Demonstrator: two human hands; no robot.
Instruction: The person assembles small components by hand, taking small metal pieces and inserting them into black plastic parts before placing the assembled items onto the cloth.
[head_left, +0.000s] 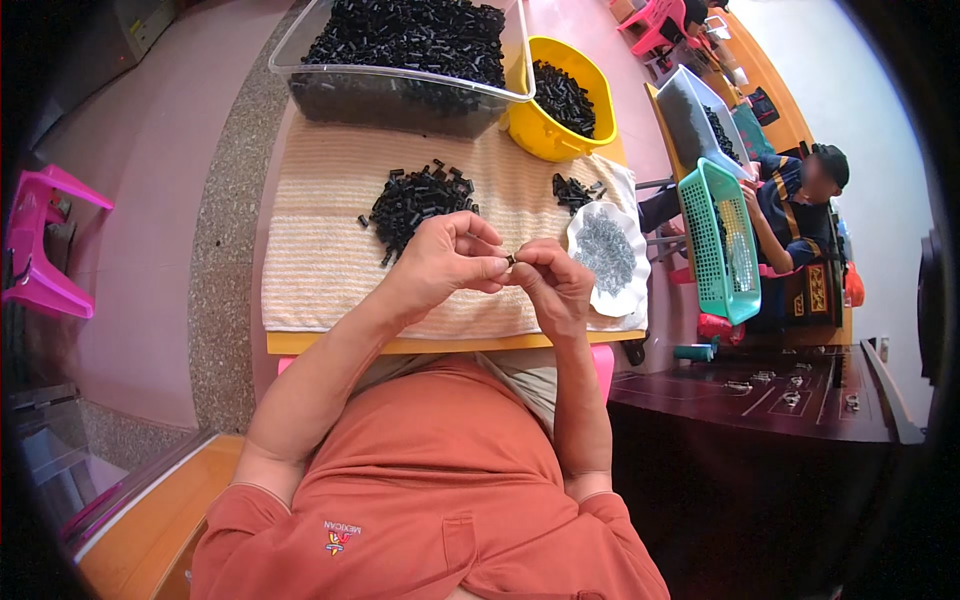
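My left hand and my right hand meet above the towel-covered table, fingertips pinched together. Between them is a small black tubular piece, mostly covered by the fingers. Behind my left hand lies a loose pile of similar black pieces. A smaller cluster of black pieces sits beyond my right hand. Just right of that hand is a white wavy-edged dish, filled with tiny clear or silvery pieces, too small to make out.
At the table's far side stand a clear plastic bin and a yellow tub, both holding black pieces. A striped towel covers the table. To the right, a person sits by a green basket. A pink stool stands left.
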